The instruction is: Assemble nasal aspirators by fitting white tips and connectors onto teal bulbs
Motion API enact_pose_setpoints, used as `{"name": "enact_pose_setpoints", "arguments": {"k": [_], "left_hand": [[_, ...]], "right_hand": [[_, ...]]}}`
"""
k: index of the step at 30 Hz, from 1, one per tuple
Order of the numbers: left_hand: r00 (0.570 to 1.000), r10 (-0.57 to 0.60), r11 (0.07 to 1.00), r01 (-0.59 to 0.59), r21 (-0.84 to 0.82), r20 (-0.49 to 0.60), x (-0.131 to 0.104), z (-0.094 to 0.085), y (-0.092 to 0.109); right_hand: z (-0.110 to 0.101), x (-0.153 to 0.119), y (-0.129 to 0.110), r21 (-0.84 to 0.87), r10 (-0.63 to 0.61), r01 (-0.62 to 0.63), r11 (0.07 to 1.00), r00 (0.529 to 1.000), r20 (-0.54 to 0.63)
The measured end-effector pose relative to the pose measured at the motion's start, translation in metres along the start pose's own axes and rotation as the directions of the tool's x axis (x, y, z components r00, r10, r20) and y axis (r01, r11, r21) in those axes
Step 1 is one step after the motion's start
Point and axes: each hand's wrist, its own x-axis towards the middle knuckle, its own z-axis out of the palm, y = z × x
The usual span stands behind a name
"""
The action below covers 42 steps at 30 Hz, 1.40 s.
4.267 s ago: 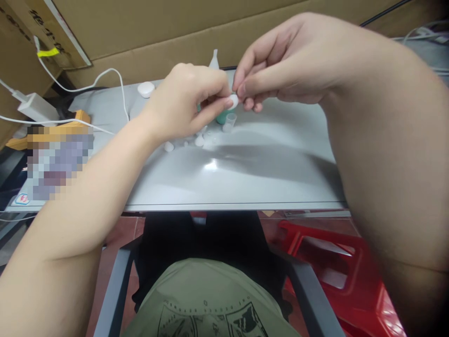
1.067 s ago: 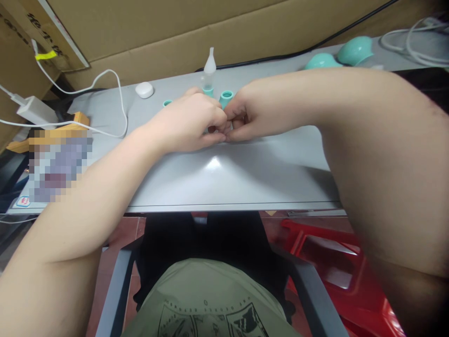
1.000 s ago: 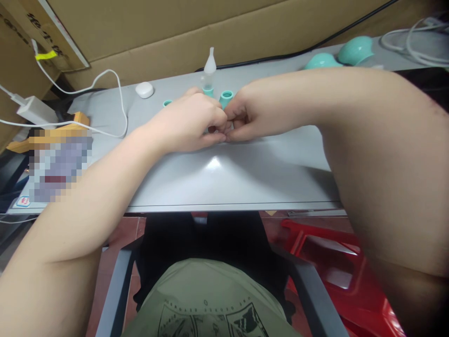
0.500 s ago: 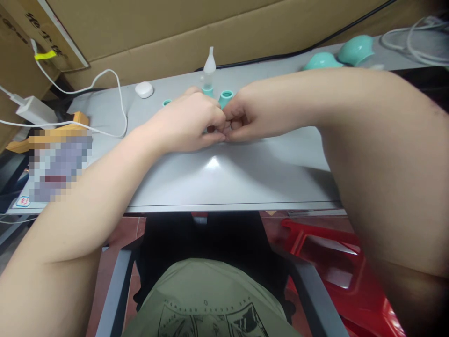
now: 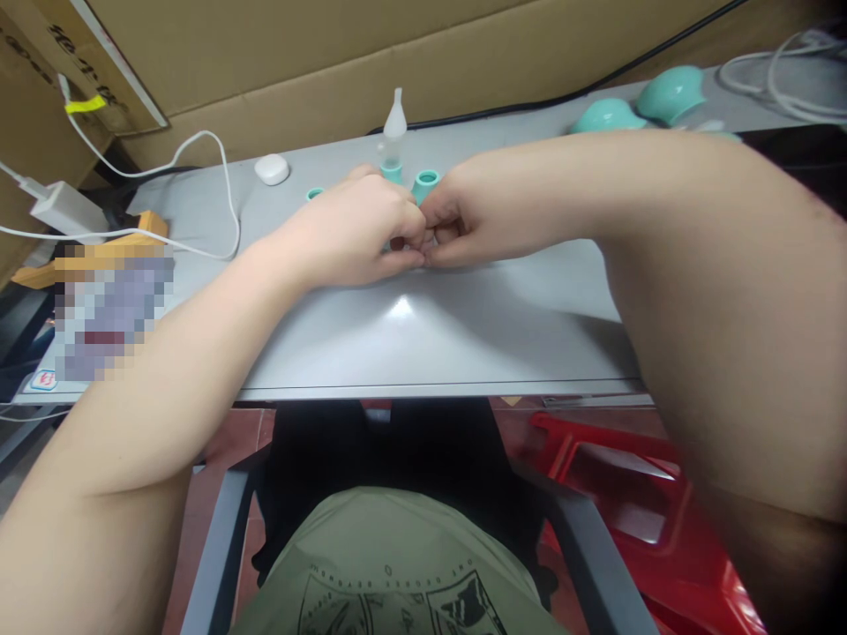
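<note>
My left hand (image 5: 377, 227) and my right hand (image 5: 461, 213) meet fingertip to fingertip low over the grey table (image 5: 344, 344). The fingers of both are curled closed around something too small and hidden to make out. Just behind them stands a clear pointed nozzle (image 5: 395, 123) on a teal base (image 5: 392, 173), upright. A teal ring-topped piece (image 5: 427, 182) is beside it, partly covered by my right hand. Another teal rim (image 5: 314, 193) shows behind my left wrist.
Two teal domed shells (image 5: 671, 93) lie at the back right near coiled white cables (image 5: 781, 84). A white round case (image 5: 272, 168), a charger (image 5: 70, 210) with its cable and a wooden stand (image 5: 149, 227) are at left. A red stool (image 5: 635, 520) is below right.
</note>
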Motion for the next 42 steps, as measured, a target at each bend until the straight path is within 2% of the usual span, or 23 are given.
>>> {"name": "enact_pose_setpoints", "arguments": {"k": [9,17,22,27,32,36,42], "left_hand": [[1.0,-0.013,1.0,0.013,-0.008,0.011,0.0,-0.002,0.0],[1.0,0.007,1.0,-0.007,0.001,-0.011,0.0,-0.001,-0.001],[1.0,0.012,1.0,-0.012,0.0,-0.017,-0.001,-0.001,-0.004],[1.0,0.003,1.0,-0.003,-0.017,-0.007,-0.001,0.001,-0.006],[1.0,0.0,1.0,0.0,-0.027,0.0,0.0,0.001,-0.006],[1.0,0.001,1.0,-0.001,-0.011,-0.005,0.0,-0.001,-0.005],[1.0,0.013,1.0,-0.013,0.011,-0.028,0.0,0.0,-0.007]], "right_hand": [[0.002,0.002,0.001,0.016,-0.041,0.042,0.999,0.998,-0.049],[0.018,0.012,0.021,0.074,-0.161,0.172,0.982,0.978,-0.136],[0.018,0.013,0.021,0.041,-0.131,0.138,0.99,0.982,-0.136],[0.021,0.015,0.023,0.078,-0.153,0.168,0.983,0.974,-0.168],[0.02,0.014,0.019,0.113,-0.097,0.113,0.987,0.986,-0.135],[0.018,0.012,0.015,0.119,-0.115,0.133,0.984,0.982,-0.147],[0.015,0.009,0.011,0.054,-0.076,0.082,0.995,0.991,-0.111]]}}
